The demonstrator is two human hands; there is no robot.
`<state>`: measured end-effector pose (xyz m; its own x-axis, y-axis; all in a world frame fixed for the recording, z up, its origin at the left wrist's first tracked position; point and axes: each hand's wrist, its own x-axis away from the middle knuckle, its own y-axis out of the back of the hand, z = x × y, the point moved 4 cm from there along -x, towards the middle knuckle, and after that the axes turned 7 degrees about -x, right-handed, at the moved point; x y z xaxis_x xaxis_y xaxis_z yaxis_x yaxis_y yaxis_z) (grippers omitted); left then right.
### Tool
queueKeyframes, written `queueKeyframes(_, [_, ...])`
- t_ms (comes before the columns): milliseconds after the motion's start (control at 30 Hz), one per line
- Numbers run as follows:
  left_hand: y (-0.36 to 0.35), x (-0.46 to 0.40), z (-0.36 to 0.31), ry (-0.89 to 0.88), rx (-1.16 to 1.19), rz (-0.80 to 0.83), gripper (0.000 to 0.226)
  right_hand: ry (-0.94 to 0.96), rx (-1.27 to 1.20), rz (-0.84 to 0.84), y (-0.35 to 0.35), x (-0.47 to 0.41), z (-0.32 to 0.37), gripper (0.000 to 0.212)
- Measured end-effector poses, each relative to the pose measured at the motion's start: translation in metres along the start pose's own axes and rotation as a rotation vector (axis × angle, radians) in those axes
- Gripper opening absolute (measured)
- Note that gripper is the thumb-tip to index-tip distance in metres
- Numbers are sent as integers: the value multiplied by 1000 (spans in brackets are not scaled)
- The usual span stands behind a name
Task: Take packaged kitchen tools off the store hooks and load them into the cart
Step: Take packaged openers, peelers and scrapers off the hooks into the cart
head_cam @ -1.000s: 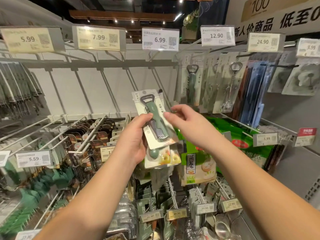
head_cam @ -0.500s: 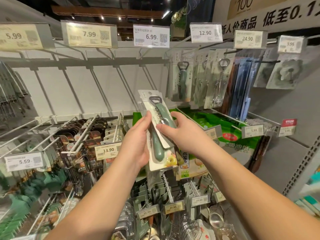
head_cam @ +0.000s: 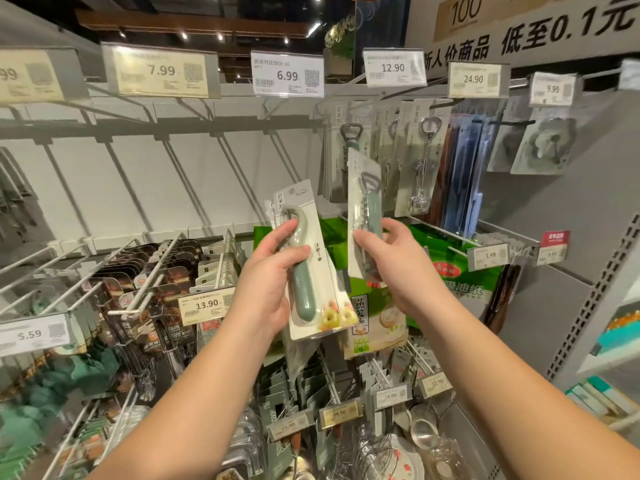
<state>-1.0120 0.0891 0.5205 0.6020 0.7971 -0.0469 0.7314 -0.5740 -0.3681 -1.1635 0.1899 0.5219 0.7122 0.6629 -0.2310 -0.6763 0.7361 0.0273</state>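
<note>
My left hand (head_cam: 268, 282) grips a packaged green-handled peeler (head_cam: 311, 271), a white card with fruit printed at its bottom, held upright in front of the shelf. My right hand (head_cam: 391, 261) pinches a second pack, a green corkscrew bottle opener (head_cam: 365, 216), turned almost edge-on and held just right of the peeler pack. The two packs are apart. More packaged openers (head_cam: 349, 157) hang on the hooks behind, under the 12.90 tag. No cart is in view.
Bare white hooks (head_cam: 145, 258) jut out at left above dark packs and a 13.90 tag (head_cam: 206, 304). Green bags (head_cam: 450, 271) lie behind my right hand. Lower hooks carry more packs and price tags (head_cam: 341, 414). A grey shelf upright (head_cam: 588, 306) stands at right.
The two packs were stacked together in both hands; now my right hand has pulled the opener pack away to the right and up, leaving the peeler pack in my left hand.
</note>
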Motion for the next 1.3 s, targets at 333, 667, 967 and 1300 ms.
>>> queueKeyframes(333, [2, -2, -19, -44, 25, -1, 45, 287, 204, -203, 27, -26, 43, 66])
queueKeyframes(667, [5, -1, -22, -31, 47, -5, 45, 339, 252, -224, 21, -58, 52, 80])
queueKeyframes(967, [17, 1, -27, -42, 5, -26, 44, 331, 350, -243, 11, -71, 42, 81])
queueKeyframes(1300, [18, 0, -31, -67, 9, -58, 44, 294, 537, -282, 3, -105, 42, 67])
